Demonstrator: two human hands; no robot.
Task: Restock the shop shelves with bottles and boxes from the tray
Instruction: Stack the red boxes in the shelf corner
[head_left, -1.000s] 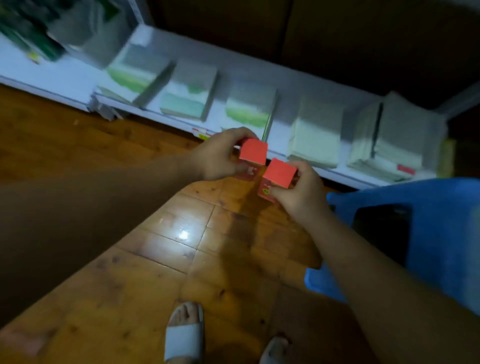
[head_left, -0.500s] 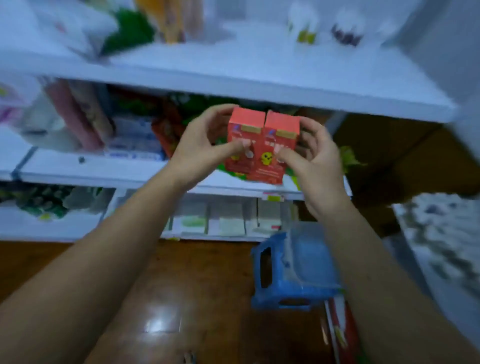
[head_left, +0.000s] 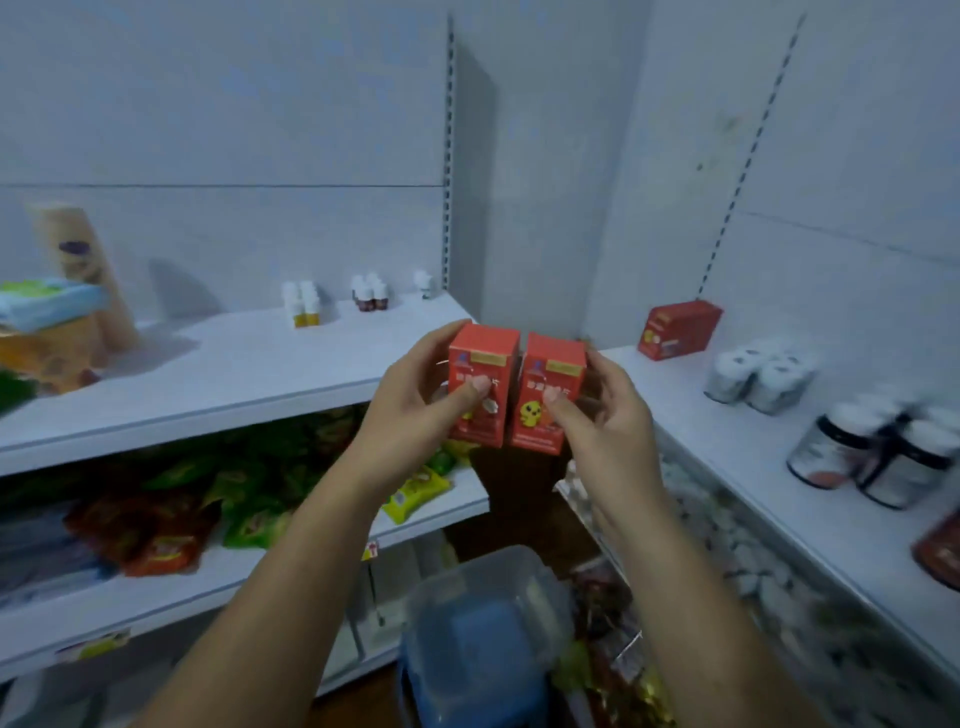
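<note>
At frame centre we hold two red boxes upright, fronts toward us: left hand (head_left: 415, 410) grips the left box (head_left: 480, 384), right hand (head_left: 608, 415) the right box (head_left: 548, 395).

The single camera rides on the person's head, facing forward and slightly down into the near corner between the left shelf (head_left: 234, 374) and the right shelf (head_left: 691, 410).

Dim, bluish, even light casts soft shadows on the back wall (head_left: 234, 234). Motion blur smears the edges, worst at the jars (head_left: 883, 457).
</note>
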